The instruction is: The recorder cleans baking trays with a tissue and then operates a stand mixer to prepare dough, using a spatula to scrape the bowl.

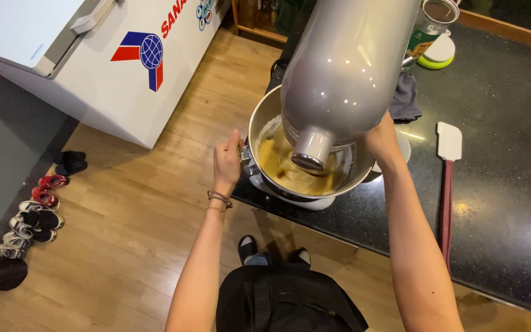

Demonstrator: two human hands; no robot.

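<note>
A grey stand mixer (345, 67) stands on the dark counter (499, 203), its head over a steel bowl (262, 120) of yellow batter (278, 163). My left hand (227, 161) grips the bowl's handle at its left rim. My right hand (381, 140) reaches behind the mixer head on the bowl's right side; its fingers are hidden, so what it holds cannot be seen.
A spatula (447, 178) with a white blade and dark red handle lies on the counter to the right. A tin (428, 27), a green-rimmed lid (437, 54) and a dark cloth (405, 98) sit behind. A white chest freezer (93, 55) and shoes (35, 215) are on the wooden floor at left.
</note>
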